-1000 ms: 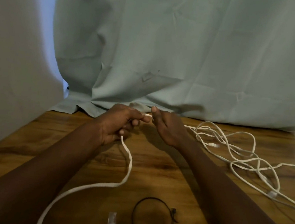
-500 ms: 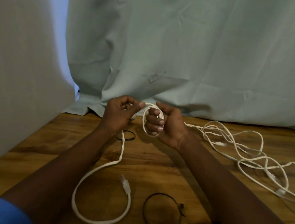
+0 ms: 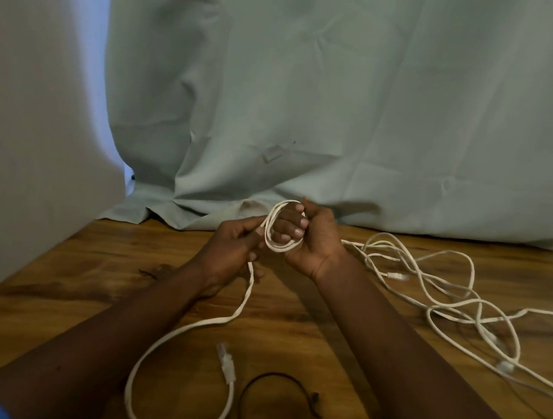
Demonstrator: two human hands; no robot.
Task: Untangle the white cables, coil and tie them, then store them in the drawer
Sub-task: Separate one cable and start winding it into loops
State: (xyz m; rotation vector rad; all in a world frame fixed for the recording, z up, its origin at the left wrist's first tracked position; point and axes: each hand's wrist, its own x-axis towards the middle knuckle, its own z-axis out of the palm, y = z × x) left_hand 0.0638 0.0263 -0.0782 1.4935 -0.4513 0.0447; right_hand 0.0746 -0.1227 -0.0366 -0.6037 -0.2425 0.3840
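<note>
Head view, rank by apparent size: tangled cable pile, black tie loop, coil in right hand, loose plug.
tangled cable pile
black tie loop
coil
loose plug
Loop versus coil unsure: loop is nearer camera.

no readable text, no labels, no brands, no numbers, no signs anywhere

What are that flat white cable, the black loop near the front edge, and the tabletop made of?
White cable: soft matte plastic or rubber jacket, judging by its smooth limp curves. Black loop: thin plastic, probably a zip tie, given its small locking head. Tabletop: brown wood grain with glossy sheen; solid wood or laminate, cannot tell.
</note>
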